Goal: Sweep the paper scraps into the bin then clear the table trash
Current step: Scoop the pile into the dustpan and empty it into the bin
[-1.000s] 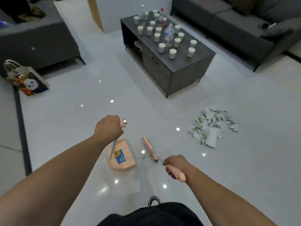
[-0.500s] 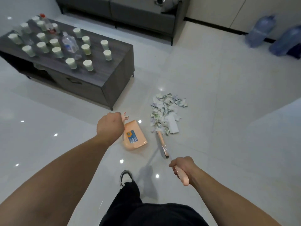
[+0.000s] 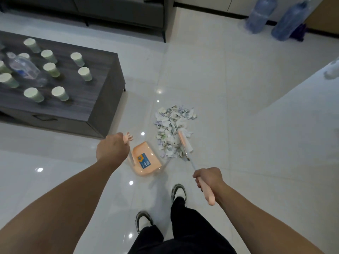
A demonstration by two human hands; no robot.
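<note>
Left hand (image 3: 112, 150): frame centre, fist clenched around the dustpan's handle top.
Dustpan (image 3: 146, 158): peach, blue label, on the floor just left of the scraps.
Right hand (image 3: 208, 177): lower right of centre, gripping the peach broom handle.
Broom (image 3: 184, 142): head lies on the right edge of the scrap pile.
Paper scraps (image 3: 171, 125): heaped on the white floor (image 3: 229, 99), centre frame.
Table (image 3: 95, 99): dark, upper left, carrying pale green cups (image 3: 84, 73) and a clear bottle (image 3: 23, 66).
</note>
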